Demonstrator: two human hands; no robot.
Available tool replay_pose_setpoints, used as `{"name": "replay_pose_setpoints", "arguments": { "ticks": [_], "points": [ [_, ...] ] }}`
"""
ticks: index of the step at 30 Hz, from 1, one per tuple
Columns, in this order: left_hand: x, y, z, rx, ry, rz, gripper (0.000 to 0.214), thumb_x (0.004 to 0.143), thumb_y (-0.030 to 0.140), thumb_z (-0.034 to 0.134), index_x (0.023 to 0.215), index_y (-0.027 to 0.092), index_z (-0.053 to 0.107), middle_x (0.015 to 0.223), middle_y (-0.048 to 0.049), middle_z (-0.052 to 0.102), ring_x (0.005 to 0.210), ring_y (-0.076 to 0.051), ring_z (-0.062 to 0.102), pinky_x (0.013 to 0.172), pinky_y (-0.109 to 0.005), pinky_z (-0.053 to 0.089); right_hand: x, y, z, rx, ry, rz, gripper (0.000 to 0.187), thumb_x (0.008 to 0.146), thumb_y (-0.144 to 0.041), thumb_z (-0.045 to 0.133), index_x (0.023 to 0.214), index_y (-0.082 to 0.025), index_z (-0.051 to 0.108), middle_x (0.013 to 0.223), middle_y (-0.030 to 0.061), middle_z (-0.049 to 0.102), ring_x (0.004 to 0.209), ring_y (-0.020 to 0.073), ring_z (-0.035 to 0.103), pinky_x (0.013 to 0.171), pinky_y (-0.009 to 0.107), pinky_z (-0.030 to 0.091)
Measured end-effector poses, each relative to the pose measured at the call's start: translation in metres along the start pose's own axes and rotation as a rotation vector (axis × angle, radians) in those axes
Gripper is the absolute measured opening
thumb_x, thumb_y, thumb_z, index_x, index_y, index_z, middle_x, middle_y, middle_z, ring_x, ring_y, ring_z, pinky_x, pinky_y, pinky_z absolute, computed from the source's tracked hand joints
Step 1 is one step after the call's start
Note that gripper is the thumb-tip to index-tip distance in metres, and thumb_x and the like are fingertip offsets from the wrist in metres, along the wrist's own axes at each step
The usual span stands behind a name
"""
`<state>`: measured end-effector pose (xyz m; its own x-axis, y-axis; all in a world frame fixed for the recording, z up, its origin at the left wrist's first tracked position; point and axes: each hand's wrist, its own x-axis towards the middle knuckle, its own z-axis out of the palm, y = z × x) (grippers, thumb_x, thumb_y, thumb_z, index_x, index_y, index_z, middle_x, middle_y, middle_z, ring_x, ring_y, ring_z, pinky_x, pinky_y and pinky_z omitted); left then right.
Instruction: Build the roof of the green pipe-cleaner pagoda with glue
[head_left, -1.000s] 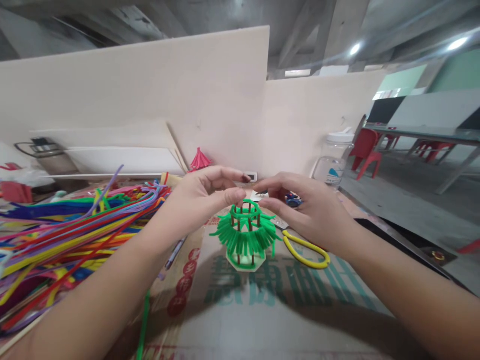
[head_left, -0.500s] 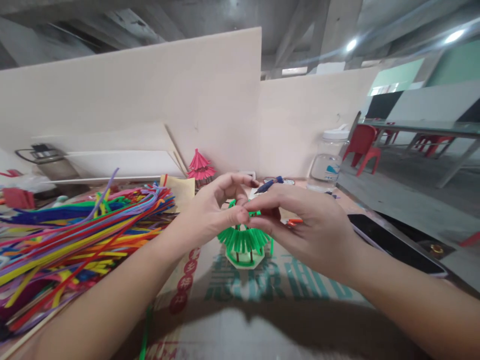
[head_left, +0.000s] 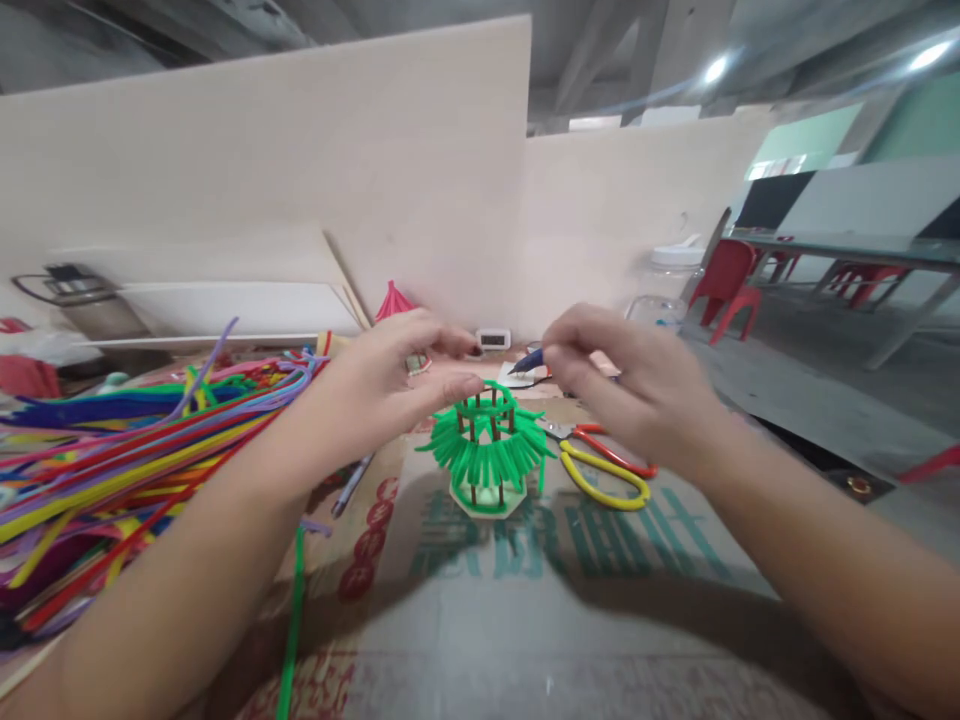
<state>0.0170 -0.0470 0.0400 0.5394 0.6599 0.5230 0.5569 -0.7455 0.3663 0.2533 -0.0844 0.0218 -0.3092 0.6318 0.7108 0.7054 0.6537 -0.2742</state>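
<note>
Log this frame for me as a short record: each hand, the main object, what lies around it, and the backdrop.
Left hand: thumb and fingers apart, beside the top of the green model; contact unclear
Right hand: raised to the right of the model, fingers bunched and blurred; grip unclear
Main object: green model, upright on cardboard, with brown posts and a fringed tier
To its right: scissors, one handle yellow, one red
To its left: pen; pile of coloured strips
Backdrop: pale panels
</note>
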Motion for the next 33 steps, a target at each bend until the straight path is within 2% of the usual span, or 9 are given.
{"name": "replay_pose_setpoints", "arguments": {
  "ticks": [4, 8, 11, 14, 17, 22, 28, 30, 33],
  "points": [
    [0.000, -0.008, 0.002, 0.118, -0.176, 0.112, 0.033, 0.086, 0.042, 0.070, 0.113, 0.023, 0.072, 0.123, -0.0074, 0.067, 0.116, -0.027, 0.059, 0.103, -0.040, 0.043, 0.008, 0.019, 0.001, -0.023, -0.140, 0.105, 0.039, 0.100, -0.038, 0.046, 0.068, -0.022, 0.061, 0.059, 0.0008, 0.058, 0.058, 0.0163, 0.054, 0.056, 0.031, 0.035],
    [-0.001, -0.012, 0.015, 0.144, -0.176, 0.163, 0.029, 0.082, 0.033, 0.074, 0.109, 0.023, 0.074, 0.124, -0.0097, 0.065, 0.117, -0.030, 0.059, 0.104, -0.044, 0.042, 0.004, 0.026, 0.013, 0.066, -0.294, 0.067, 0.020, 0.095, -0.036, 0.057, 0.098, -0.027, 0.074, 0.074, -0.0006, 0.069, 0.065, 0.0163, 0.061, 0.059, 0.029, 0.039],
    [-0.001, -0.011, 0.019, 0.167, -0.164, 0.189, 0.022, 0.080, 0.026, 0.073, 0.102, 0.024, 0.075, 0.118, -0.0093, 0.067, 0.111, -0.030, 0.061, 0.102, -0.044, 0.042, 0.000, 0.023, 0.019, 0.083, -0.373, 0.044, 0.020, 0.092, -0.031, 0.061, 0.107, -0.026, 0.074, 0.074, -0.0016, 0.070, 0.062, 0.0143, 0.061, 0.057, 0.027, 0.040],
    [-0.003, -0.009, 0.017, 0.184, -0.189, 0.165, 0.036, 0.079, 0.028, 0.075, 0.115, 0.025, 0.071, 0.120, -0.0091, 0.066, 0.110, -0.030, 0.061, 0.099, -0.041, 0.044, 0.000, 0.021, 0.020, 0.076, -0.367, 0.042, 0.020, 0.093, -0.028, 0.060, 0.107, -0.025, 0.074, 0.073, -0.0014, 0.070, 0.062, 0.0138, 0.060, 0.057, 0.027, 0.041],
    [-0.004, -0.010, 0.013, 0.184, -0.209, 0.076, 0.058, 0.075, 0.037, 0.081, 0.129, 0.024, 0.063, 0.125, -0.0100, 0.066, 0.115, -0.032, 0.061, 0.098, -0.039, 0.043, 0.001, 0.025, 0.021, 0.073, -0.339, 0.061, 0.022, 0.093, -0.030, 0.060, 0.110, -0.025, 0.073, 0.083, 0.0008, 0.073, 0.070, 0.0160, 0.064, 0.064, 0.028, 0.045],
    [-0.001, -0.019, 0.013, 0.129, -0.317, -0.025, 0.071, 0.075, 0.038, 0.080, 0.139, 0.023, 0.055, 0.135, -0.0099, 0.064, 0.121, -0.031, 0.060, 0.097, -0.034, 0.043, 0.002, 0.029, 0.020, 0.129, -0.325, 0.054, 0.013, 0.090, -0.026, 0.061, 0.100, -0.022, 0.069, 0.084, 0.0015, 0.071, 0.073, 0.0164, 0.063, 0.065, 0.028, 0.045],
    [0.004, -0.026, 0.014, 0.089, -0.405, -0.055, 0.063, 0.083, 0.042, 0.071, 0.141, 0.025, 0.053, 0.132, -0.0086, 0.066, 0.116, -0.027, 0.063, 0.094, -0.030, 0.044, 0.000, 0.020, 0.021, 0.011, -0.341, -0.066, 0.027, 0.092, -0.020, 0.059, 0.117, -0.024, 0.067, 0.095, 0.0017, 0.071, 0.078, 0.0154, 0.062, 0.068, 0.028, 0.043],
    [0.005, -0.027, 0.015, 0.071, -0.403, -0.041, 0.062, 0.083, 0.044, 0.071, 0.140, 0.025, 0.055, 0.130, -0.0089, 0.067, 0.114, -0.027, 0.064, 0.092, -0.030, 0.045, -0.001, 0.021, 0.022, -0.043, -0.326, -0.091, 0.026, 0.091, -0.020, 0.060, 0.116, -0.024, 0.067, 0.093, 0.0011, 0.070, 0.077, 0.0153, 0.061, 0.068, 0.027, 0.042],
    [0.007, -0.029, 0.016, 0.015, -0.405, -0.019, 0.067, 0.081, 0.044, 0.074, 0.142, 0.025, 0.053, 0.134, -0.0093, 0.066, 0.114, -0.027, 0.065, 0.091, -0.029, 0.046, 0.000, 0.023, 0.023, -0.081, -0.286, -0.164, 0.013, 0.089, -0.018, 0.062, 0.101, -0.022, 0.066, 0.087, 0.0005, 0.068, 0.075, 0.0149, 0.059, 0.066, 0.026, 0.040]
  ]
}}
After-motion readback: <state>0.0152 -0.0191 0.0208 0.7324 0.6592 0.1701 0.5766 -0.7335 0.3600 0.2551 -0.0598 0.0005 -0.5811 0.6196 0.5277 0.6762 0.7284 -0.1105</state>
